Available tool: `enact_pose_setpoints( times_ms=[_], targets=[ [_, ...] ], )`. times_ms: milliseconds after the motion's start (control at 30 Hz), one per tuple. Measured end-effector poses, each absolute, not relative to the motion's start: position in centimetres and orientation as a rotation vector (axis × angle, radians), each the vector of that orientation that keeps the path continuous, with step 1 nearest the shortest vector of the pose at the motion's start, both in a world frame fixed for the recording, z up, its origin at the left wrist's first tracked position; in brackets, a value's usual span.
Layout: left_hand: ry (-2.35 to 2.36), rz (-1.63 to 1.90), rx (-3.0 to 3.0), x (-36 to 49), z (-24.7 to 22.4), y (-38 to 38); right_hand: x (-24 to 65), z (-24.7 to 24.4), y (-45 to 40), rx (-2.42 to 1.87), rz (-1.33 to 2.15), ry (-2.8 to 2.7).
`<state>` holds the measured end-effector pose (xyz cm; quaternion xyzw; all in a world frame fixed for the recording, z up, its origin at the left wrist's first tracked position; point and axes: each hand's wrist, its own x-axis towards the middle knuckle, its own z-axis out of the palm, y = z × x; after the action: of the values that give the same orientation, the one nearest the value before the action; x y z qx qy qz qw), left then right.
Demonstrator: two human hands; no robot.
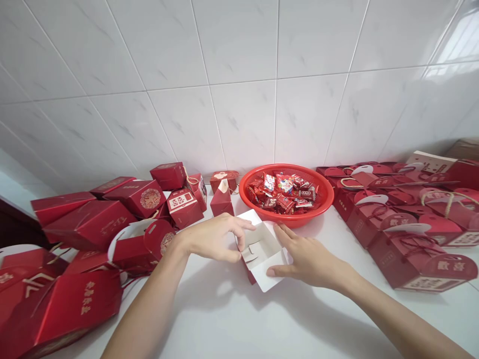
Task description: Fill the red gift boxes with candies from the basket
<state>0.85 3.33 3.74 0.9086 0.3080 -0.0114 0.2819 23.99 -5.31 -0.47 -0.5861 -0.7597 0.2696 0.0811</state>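
Note:
A small red gift box [262,252] with a white inside stands on the white tabletop before me, top open, flaps spread outward. Loose white tabs rise from its bottom. My left hand [220,238] is at the box's left wall, its fingers curled over the rim and the thumb close by the edge. On the other side, my right hand [303,254] holds the right wall, with fingers along the back right edge and the thumb lying on the white front flap. Just behind the box sits a red plastic basket [286,219] of wrapped candies [284,192].
Several red gift boxes [90,219] lie piled at the left. Rows of red boxes with rope handles [430,254] line the right side. A few small boxes [221,199] stand near the white tiled wall [243,119] at the back.

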Motion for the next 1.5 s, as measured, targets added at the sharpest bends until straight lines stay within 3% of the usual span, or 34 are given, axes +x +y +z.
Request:
enact_pose_setpoints(
  times_ms=[367, 600, 900, 1133, 1500],
  targets=[
    [0.757, -0.241, 2.416, -0.6, 3.5, 4.7, 23.3, -1.1, -5.5, -1.790, 0.745, -2.292],
    [0.865, -0.169, 2.468, 0.5, 2.9, 4.3, 23.6, -1.4, -5.4, -1.882, 0.618, -2.317],
    [0.626, -0.195, 2.179, -1.1, 2.4, 7.0, 23.6, -1.2, -5.6, -1.893, 0.587, -2.300],
    [0.857, -0.266, 2.223, -0.9, 1.1, 7.2, 23.4, -1.3, -5.3, -1.927, 0.585, -2.330],
    [0.850, 0.040, 2.247, 1.4, -0.9, 6.9, 22.7, -0.3, -7.2, -2.151, 0.194, -2.317]
  ],
)
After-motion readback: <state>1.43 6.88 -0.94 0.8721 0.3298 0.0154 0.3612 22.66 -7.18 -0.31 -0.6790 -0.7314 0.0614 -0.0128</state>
